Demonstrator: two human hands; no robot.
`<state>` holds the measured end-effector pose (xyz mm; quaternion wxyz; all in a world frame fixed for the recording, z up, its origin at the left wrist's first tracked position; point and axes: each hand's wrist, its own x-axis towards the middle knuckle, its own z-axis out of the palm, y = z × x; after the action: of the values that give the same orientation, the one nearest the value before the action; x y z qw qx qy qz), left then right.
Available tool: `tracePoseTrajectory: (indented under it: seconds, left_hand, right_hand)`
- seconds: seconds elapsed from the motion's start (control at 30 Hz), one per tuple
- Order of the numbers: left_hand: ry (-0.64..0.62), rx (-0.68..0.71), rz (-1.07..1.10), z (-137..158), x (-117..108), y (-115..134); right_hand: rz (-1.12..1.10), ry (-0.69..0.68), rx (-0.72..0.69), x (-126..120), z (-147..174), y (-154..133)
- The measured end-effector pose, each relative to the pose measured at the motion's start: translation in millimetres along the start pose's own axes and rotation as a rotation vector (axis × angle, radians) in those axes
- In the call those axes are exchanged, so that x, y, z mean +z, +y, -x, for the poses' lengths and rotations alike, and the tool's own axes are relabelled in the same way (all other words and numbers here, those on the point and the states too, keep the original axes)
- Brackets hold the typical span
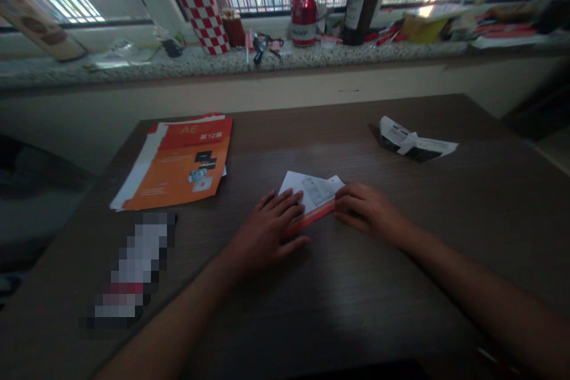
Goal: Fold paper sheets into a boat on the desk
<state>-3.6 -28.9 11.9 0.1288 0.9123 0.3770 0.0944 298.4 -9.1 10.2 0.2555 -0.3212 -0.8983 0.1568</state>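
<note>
A folded sheet of paper [315,191], white with grey print and a red band along its near edge, lies on the dark table [276,320]. My left hand [274,231] rests flat over its left part, fingers stretched and slightly apart. At the paper's right end, my right hand [367,211] has its thumb and fingers closed on the corner. The fingertips hide that corner. Farther back on the right sits a folded paper boat [412,141], white with dark print, touched by neither hand.
Orange and red booklets [182,160] are stacked at the table's back left. A blurred-out flat device [133,273] lies nearer on the left. Along the windowsill [178,65] stand a red can [304,21], a dark cup [363,6], a checkered container [205,18] and several small items.
</note>
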Motion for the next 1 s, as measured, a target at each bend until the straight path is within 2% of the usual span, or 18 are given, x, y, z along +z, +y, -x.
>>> tracePoseTrajectory:
  seconds: [0.1, 0.27, 0.37, 0.67, 1.0]
  left_hand:
    - [-0.001, 0.036, 0.06, -1, 1, -1]
    - [0.016, 0.057, 0.113, -2, 5, -2]
    - [0.027, 0.066, 0.115, -3, 4, 0]
    - [0.116, 0.034, 0.062, -2, -1, 4]
    - [0.165, -0.012, 0.13, 1, -7, 0]
  right_hand:
    - [0.016, -0.013, 0.018, -2, 0, 2]
    - [-0.004, -0.139, -0.02, -2, 3, 6]
    - [-0.006, -0.164, -0.018, 0, 4, 7]
    - [0.04, -0.18, -0.02, 0, 4, 5]
    - [-0.019, -0.076, 0.068, 1, -3, -1]
